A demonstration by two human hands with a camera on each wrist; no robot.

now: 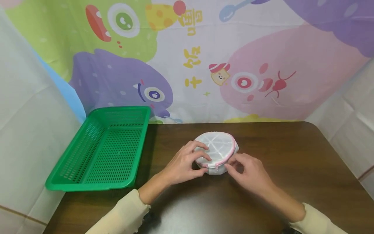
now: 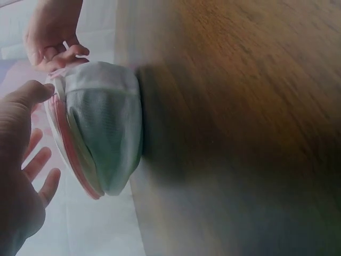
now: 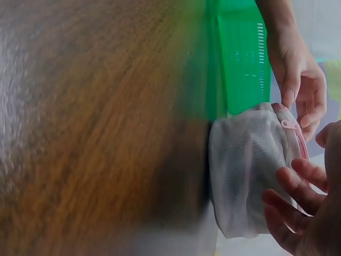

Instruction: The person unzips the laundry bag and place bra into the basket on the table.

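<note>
A round white mesh laundry bag (image 1: pixel 214 146) with a pink zipper stands upright on the table, its spoked top facing up. Its pink zipper pull (image 3: pixel 289 125) hangs at the front edge, free of any fingers. My left hand (image 1: pixel 187 161) is at the bag's left side, fingers spread over the top and thumb at the front rim beside the zipper's end. Against the right side is my right hand (image 1: pixel 249 169), its loosely bent fingers along the mesh wall and its thumb near the front rim. The side wall (image 2: pixel 104 133) looks slightly slack in the left wrist view.
A green plastic basket (image 1: pixel 138 156) with slotted walls stands on the left of the dark wooden table (image 1: pixel 292 156). Behind the table hangs a cartoon-printed cloth (image 1: pixel 201 100). Pale sheets (image 1: pixel 32 123) hang at both sides.
</note>
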